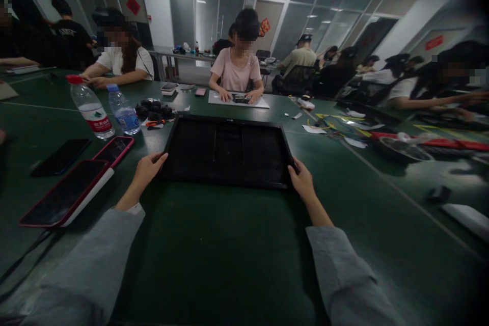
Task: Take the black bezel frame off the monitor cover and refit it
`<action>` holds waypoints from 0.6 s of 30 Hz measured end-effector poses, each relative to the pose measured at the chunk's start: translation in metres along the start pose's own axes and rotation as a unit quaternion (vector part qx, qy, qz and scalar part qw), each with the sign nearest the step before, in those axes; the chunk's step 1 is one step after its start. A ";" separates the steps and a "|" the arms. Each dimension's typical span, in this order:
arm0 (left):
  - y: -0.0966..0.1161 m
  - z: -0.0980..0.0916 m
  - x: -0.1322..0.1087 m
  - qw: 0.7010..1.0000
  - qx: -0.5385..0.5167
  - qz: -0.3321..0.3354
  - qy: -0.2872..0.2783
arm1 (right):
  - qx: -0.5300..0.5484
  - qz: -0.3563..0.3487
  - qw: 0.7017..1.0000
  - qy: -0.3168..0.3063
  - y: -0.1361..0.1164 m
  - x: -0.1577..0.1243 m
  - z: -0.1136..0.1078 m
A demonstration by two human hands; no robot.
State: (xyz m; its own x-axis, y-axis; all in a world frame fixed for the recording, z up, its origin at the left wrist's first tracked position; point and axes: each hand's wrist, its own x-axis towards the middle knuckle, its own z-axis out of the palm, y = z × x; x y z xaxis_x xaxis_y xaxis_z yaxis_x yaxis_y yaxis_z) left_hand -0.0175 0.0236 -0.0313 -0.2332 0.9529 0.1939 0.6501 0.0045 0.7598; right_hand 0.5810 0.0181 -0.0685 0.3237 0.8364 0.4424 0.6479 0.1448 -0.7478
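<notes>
A wide black monitor casing lies on the green table in front of me, its raised rim facing up. A small pale mark shows at the middle of its far edge, and a rectangular shape stands out in its recessed centre. My left hand grips the left side near the front corner, with the thumb on the rim. On the opposite side my right hand holds the right edge in the same way. The fingers beneath the rim are partly hidden on both sides.
Two water bottles, one red-capped and one blue-capped, stand at left near several phones. Black parts and an orange-handled tool lie behind. Wires clutter the right. Across the table, a person handles something on a white board.
</notes>
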 end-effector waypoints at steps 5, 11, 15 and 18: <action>-0.004 0.002 0.003 1.000 0.001 -0.003 0.000 | 0.023 0.005 1.000 -0.017 -0.002 0.001 0.001; -0.006 -0.003 0.005 0.999 -0.018 -0.046 -0.001 | 0.122 0.089 0.982 -0.115 -0.019 -0.002 -0.018; -0.004 -0.008 0.004 0.999 -0.002 -0.048 0.005 | 0.133 0.144 0.960 -0.202 -0.034 -0.009 -0.041; 0.001 -0.010 0.001 0.999 0.009 -0.030 0.010 | 0.132 0.143 0.957 -0.214 -0.034 -0.012 -0.049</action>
State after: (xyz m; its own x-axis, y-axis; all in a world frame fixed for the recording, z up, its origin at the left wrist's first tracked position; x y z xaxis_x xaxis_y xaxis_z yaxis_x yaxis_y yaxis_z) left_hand -0.0241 0.0216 -0.0238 -0.2864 0.9445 0.1608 0.6479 0.0673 0.7588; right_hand 0.5883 -0.0228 -0.0244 0.1130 0.9936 -0.0001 0.3605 -0.0411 -0.9318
